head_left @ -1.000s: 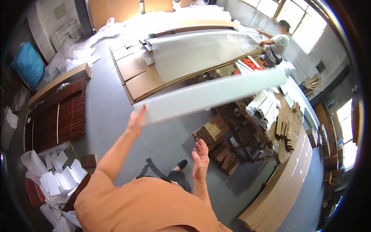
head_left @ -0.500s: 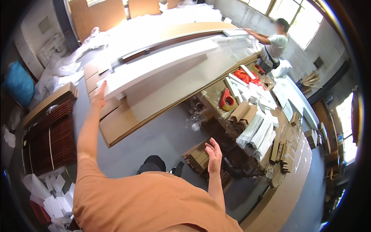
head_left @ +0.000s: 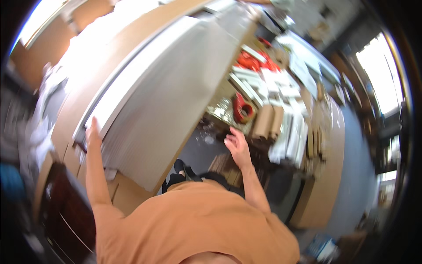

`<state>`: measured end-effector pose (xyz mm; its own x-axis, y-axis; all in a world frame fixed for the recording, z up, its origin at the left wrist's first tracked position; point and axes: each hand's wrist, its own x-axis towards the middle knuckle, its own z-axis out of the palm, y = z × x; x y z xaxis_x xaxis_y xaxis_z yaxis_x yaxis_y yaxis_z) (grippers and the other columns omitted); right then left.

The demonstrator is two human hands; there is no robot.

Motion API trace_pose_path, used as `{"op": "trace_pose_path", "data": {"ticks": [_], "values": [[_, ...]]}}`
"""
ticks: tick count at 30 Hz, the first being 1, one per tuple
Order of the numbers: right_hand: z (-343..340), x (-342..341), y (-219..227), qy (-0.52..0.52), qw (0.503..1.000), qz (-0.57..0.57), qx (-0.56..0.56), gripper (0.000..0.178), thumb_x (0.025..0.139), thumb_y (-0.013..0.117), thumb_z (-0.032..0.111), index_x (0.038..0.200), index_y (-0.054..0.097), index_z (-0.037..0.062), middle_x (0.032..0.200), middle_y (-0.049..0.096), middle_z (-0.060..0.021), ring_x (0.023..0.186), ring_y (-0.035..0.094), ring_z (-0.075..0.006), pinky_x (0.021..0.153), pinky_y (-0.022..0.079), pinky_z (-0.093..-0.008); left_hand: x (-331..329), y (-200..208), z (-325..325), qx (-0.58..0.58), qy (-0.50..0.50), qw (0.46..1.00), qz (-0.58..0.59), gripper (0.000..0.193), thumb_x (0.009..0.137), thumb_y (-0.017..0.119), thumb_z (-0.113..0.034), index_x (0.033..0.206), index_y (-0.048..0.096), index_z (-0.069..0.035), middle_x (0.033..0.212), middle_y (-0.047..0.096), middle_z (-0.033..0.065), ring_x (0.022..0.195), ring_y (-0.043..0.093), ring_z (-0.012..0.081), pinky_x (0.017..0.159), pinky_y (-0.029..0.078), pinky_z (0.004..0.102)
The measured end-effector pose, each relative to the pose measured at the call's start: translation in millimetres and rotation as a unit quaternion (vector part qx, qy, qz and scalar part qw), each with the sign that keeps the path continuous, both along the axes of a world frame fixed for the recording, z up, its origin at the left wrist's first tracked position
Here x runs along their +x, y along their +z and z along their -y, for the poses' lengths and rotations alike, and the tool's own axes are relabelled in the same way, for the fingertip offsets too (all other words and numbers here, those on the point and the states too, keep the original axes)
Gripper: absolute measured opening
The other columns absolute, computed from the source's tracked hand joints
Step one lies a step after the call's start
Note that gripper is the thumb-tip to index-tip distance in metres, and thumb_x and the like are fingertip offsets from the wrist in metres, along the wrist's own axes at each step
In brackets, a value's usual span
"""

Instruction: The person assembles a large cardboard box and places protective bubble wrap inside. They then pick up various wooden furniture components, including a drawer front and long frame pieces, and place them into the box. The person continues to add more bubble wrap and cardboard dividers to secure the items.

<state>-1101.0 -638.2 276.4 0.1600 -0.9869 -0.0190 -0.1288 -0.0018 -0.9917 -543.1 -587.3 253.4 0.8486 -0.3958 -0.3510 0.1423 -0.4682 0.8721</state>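
My left hand (head_left: 93,131) is at the near end of a long white board (head_left: 132,83), its fingers closed on the end, partly hidden and a little blurred. The board lies lengthwise over a long table covered with cardboard (head_left: 71,156), beside a translucent ribbed sheet (head_left: 162,103). My right hand (head_left: 238,147) hovers in the air, empty, with fingers loosely bent and apart. Closest to it is a red tape dispenser (head_left: 242,108) on a cluttered side table.
White strips (head_left: 246,86), red plastic (head_left: 251,60) and brown cardboard pieces (head_left: 267,122) crowd the side table to the right. A co-worker's arm (head_left: 257,1) shows at the far end. Dark red slats (head_left: 70,211) are stacked at the lower left.
My view has swung to the right, and the co-worker is now mostly out of frame. The white board now lies against the dark strip behind it. My right hand has risen toward the tape dispenser.
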Motion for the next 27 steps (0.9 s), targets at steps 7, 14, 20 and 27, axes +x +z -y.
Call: {"op": "trace_pose_path", "data": {"ticks": [7, 14, 20, 27], "values": [[96, -85, -21, -0.232, 0.913, -0.328, -0.068, 0.047, 0.074, 0.063, 0.019, 0.114, 0.052, -0.0025, 0.105, 0.055, -0.02, 0.091, 0.057, -0.0298, 0.082, 0.046, -0.0367, -2, 10, 2, 0.058, -0.012, 0.996, -0.069, 0.091, 0.072, 0.061, -0.061, 0.133, 0.035, 0.001, 0.131, 0.042, 0.015, 0.111, 0.047, 0.0286, 0.088, 0.043, 0.0447], [110, -283, -45, -0.449, 0.694, -0.54, 0.158, 0.041, 0.073, 0.06, 0.022, 0.108, 0.053, 0.0018, 0.107, 0.053, -0.022, 0.102, 0.051, -0.037, 0.088, 0.041, -0.0445, -1, 14, 4, 0.026, -0.015, 0.997, -0.067, 0.076, 0.08, 0.057, -0.053, 0.134, 0.035, -0.004, 0.13, 0.042, 0.0128, 0.112, 0.046, 0.0282, 0.092, 0.04, 0.0434], [127, -297, -50, -0.327, 0.679, -0.619, 0.22, 0.042, 0.075, 0.063, 0.025, 0.107, 0.052, -0.0003, 0.103, 0.055, -0.023, 0.1, 0.054, -0.0377, 0.085, 0.044, -0.0455, 16, 44, 1, 0.338, -0.082, 0.915, 0.205, 0.062, 0.078, 0.063, -0.043, 0.112, 0.052, 0.008, 0.106, 0.059, 0.0189, 0.096, 0.056, 0.0321, 0.085, 0.045, 0.0393], [137, -343, -28, -0.349, 0.698, -0.58, 0.234, 0.03, 0.077, 0.055, 0.021, 0.094, 0.054, -0.0029, 0.09, 0.061, -0.024, 0.087, 0.059, -0.0388, 0.078, 0.047, -0.0452, -75, 94, 167, 0.2, -0.209, 0.807, 0.514, 0.053, 0.086, 0.057, -0.03, 0.124, 0.043, 0.005, 0.122, 0.05, 0.0197, 0.113, 0.048, 0.0321, 0.097, 0.037, 0.0366]]}}
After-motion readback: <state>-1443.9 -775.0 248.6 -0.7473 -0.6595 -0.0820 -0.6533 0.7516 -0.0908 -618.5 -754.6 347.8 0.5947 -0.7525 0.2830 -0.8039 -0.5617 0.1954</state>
